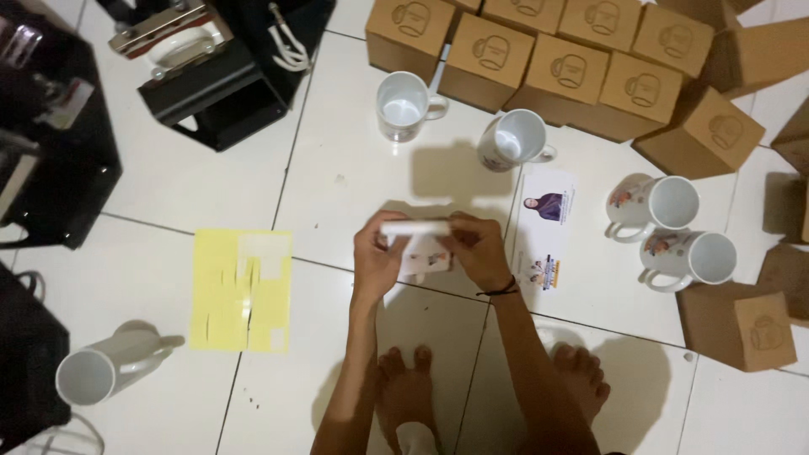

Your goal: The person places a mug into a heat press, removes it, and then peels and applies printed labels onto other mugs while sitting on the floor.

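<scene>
We note mug [419, 240] lengthwise 9-to-3 | left hand [377, 257] clasps 9 o'clock end | right hand [478, 250] clasps 3 o'clock end | both equally near.

Glossy ceramic mugs [405, 103], matt cardboard boxes [563, 69], glossy tiles [354, 181].

Head view | left hand [377, 253] and right hand [479, 249] grip white mug [417, 240] | above tiled floor [354, 177] | yellow sheet [241, 291] left | cardboard boxes [573, 59] beyond

Boxes [573, 63] behind mugs [404, 103]; sheet [242, 291] left of hands [430, 248]
</scene>
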